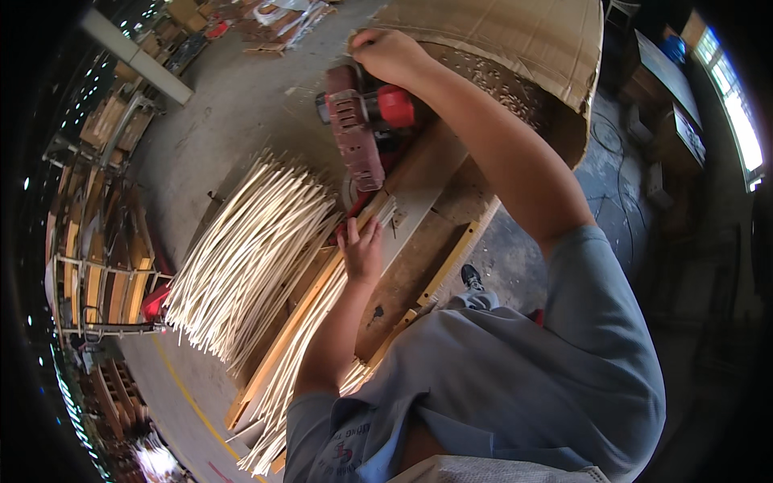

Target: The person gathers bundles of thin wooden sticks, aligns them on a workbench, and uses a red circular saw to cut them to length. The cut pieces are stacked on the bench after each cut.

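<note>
My right hand (390, 52) is closed over the top handle of a red chop saw (362, 129) that stands on a wooden bench (439, 233). My left hand (362, 251) lies flat, fingers together, on a bundle of thin pale wooden strips (302, 346) just beside the saw's blade guard, pressing them against a long wooden fence rail (294, 326). To the left of that hand, a big loose fan of the same pale strips (241, 258) lies on the bench.
A large bent cardboard sheet (515, 36) stands behind the saw, with wood chips heaped at its foot. Concrete floor (233, 97) lies to the left, with racks of timber (105, 266) along the edge. A dark shoe (471, 278) shows under the bench.
</note>
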`<state>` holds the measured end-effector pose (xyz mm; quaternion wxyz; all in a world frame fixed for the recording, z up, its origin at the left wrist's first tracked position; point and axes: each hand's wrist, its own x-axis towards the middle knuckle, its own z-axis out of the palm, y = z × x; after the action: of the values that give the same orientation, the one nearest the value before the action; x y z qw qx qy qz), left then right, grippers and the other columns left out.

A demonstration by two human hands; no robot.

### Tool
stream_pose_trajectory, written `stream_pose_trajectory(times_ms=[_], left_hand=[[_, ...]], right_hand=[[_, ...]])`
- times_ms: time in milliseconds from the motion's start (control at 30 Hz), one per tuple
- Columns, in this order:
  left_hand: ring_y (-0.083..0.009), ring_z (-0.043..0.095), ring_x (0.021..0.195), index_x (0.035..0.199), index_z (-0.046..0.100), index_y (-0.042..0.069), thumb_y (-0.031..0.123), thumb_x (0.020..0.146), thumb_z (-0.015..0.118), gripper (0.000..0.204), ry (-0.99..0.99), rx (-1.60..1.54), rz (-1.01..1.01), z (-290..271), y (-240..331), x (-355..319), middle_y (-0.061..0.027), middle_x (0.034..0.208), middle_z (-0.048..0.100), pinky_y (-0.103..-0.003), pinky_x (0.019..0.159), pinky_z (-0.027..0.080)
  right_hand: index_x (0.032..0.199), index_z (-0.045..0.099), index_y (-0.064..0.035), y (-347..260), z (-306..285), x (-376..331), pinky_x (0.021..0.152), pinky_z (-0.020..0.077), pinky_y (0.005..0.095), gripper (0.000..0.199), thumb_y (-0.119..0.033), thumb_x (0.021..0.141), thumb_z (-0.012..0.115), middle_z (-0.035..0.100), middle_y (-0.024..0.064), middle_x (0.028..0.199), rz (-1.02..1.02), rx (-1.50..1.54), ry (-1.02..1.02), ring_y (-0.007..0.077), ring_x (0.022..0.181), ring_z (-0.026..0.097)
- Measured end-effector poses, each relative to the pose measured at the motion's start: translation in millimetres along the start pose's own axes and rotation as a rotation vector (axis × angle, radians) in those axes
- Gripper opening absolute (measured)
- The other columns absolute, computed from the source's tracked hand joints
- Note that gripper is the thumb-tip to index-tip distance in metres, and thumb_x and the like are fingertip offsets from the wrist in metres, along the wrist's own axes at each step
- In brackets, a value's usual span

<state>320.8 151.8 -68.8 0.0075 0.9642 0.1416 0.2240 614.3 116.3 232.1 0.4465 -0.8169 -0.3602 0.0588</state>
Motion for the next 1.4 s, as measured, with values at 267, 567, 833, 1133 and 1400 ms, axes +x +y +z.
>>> stream_pose_trajectory(times_ms=[267,567,833,1133,1400], left_hand=[[-0.0461,0.051,0.139,0.123,0.078,0.01,0.009,0.095,0.067,0.03,-0.027,0.039,-0.019,-7.9,2.2,1.9,-0.0009,0.141,0.072,-0.069,0.114,0.036],[-0.046,0.051,0.138,0.126,0.077,0.011,0.006,0.091,0.068,0.037,-0.032,0.018,-0.009,-9.3,2.6,5.4,-0.0011,0.14,0.072,-0.065,0.109,0.039],[-0.0403,0.05,0.141,0.137,0.072,0.017,0.006,0.091,0.066,0.048,-0.086,0.027,-0.025,-8.2,0.9,4.4,-0.0003,0.142,0.069,-0.06,0.107,0.04],[-0.0318,0.054,0.136,0.126,0.075,0.024,0.01,0.091,0.068,0.039,-0.043,0.066,-0.055,-10.3,3.6,6.4,-0.0038,0.137,0.069,-0.056,0.102,0.043],[-0.0306,0.053,0.136,0.121,0.076,0.023,0.012,0.089,0.069,0.034,-0.003,0.079,-0.045,-11.8,5.3,6.3,-0.0037,0.137,0.069,-0.056,0.101,0.042]], right_hand=[[0.117,0.073,-0.0137,-3.6,10.1,-55.1,0.097,0.0549,0.0486,0.031,-0.025,0.094,0.056,0.076,0.0206,0.111,-0.036,0.005,0.096,0.0424,0.108,0.071],[0.121,0.07,-0.0164,5.1,17.9,-124.5,0.091,0.0569,0.052,0.029,-0.025,0.096,0.059,0.073,0.0223,0.105,-0.095,0.009,0.137,0.0409,0.109,0.069],[0.12,0.068,-0.0158,11.0,25.5,-158.3,0.083,0.0527,0.049,0.023,-0.017,0.101,0.055,0.066,0.0176,0.096,-0.136,0.067,0.171,0.0384,0.096,0.064],[0.125,0.067,-0.0211,27.1,34.9,-180.2,0.077,0.0555,0.0515,0.029,-0.014,0.099,0.056,0.064,0.02,0.104,-0.199,0.091,0.171,0.041,0.09,0.066],[0.125,0.067,-0.0179,33.1,38.4,-186.4,0.076,0.0536,0.0504,0.03,-0.011,0.099,0.054,0.061,0.0196,0.102,-0.245,0.089,0.17,0.0398,0.088,0.065]])
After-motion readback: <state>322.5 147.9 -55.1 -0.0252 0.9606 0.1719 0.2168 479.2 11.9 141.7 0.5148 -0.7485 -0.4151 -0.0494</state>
